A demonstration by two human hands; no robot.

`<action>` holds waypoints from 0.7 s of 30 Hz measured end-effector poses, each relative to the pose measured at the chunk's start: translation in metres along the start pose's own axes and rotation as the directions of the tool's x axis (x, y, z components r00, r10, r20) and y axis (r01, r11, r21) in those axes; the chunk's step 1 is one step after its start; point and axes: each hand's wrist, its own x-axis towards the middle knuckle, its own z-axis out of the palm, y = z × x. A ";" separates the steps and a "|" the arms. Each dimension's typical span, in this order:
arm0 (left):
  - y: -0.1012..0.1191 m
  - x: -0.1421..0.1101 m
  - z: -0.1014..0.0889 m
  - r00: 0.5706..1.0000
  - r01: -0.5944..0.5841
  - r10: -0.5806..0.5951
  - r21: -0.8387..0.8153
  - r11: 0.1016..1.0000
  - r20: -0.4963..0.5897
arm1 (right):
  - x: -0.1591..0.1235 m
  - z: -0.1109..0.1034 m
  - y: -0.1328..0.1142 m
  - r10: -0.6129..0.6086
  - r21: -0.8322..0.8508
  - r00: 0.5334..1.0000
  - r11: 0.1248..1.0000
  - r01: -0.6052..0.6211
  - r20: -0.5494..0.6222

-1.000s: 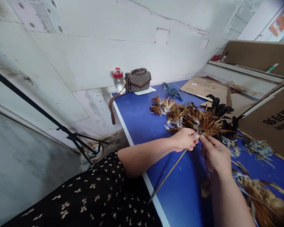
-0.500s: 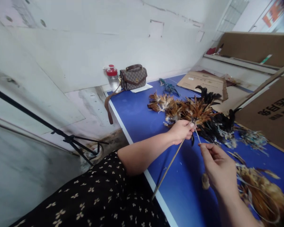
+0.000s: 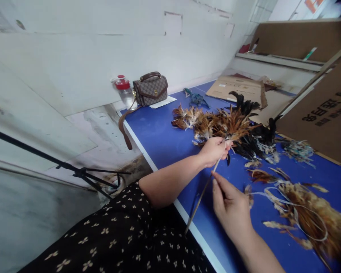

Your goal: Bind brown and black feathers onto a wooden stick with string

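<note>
My left hand [image 3: 216, 151] is closed round the top of a thin stick [image 3: 197, 206], which slants down past the table's near edge. Brown feathers [image 3: 234, 127] fan out just beyond its fingers; whether all of them are fixed to the stick cannot be told. A white string [image 3: 217, 163] runs from the left fingers to my right hand [image 3: 234, 206], pinched between thumb and forefinger close beside the stick. A loose loop of white cord [image 3: 325, 227] lies over a heap of tan and brown feathers [image 3: 309, 201] to the right.
More brown feathers [image 3: 187, 117], black feathers [image 3: 244, 104] and bluish-grey feathers [image 3: 298, 151] lie across the blue table [image 3: 156, 129]. A handbag [image 3: 152, 91] and a red-capped bottle [image 3: 125, 93] stand at the back. Cardboard [image 3: 318, 102] borders the right side; a black tripod [image 3: 82, 172] stands left.
My right hand has moved left and slightly down, swinging the string across toward the stick. The left hand keeps its grip; the view has shifted a little.
</note>
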 end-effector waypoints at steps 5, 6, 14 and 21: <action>0.017 -0.001 -0.005 0.992 0.078 -0.056 -0.204 0.976 0.113 | -0.031 0.000 0.001 -0.097 -0.010 0.989 0.995 0.099 0.113; 0.021 -0.001 -0.006 0.990 0.092 -0.064 -0.231 0.969 0.127 | -0.037 -0.003 0.001 -0.102 -0.006 0.987 0.995 0.104 0.126; 0.031 -0.001 -0.011 0.989 0.110 -0.068 -0.351 0.930 0.130 | -0.052 -0.054 -0.012 -0.083 -0.029 0.975 0.995 0.091 0.204; 0.029 -0.002 -0.011 0.989 0.094 -0.050 -0.340 0.936 0.136 | -0.008 -0.127 0.062 0.030 -0.504 0.998 0.862 -0.056 -0.061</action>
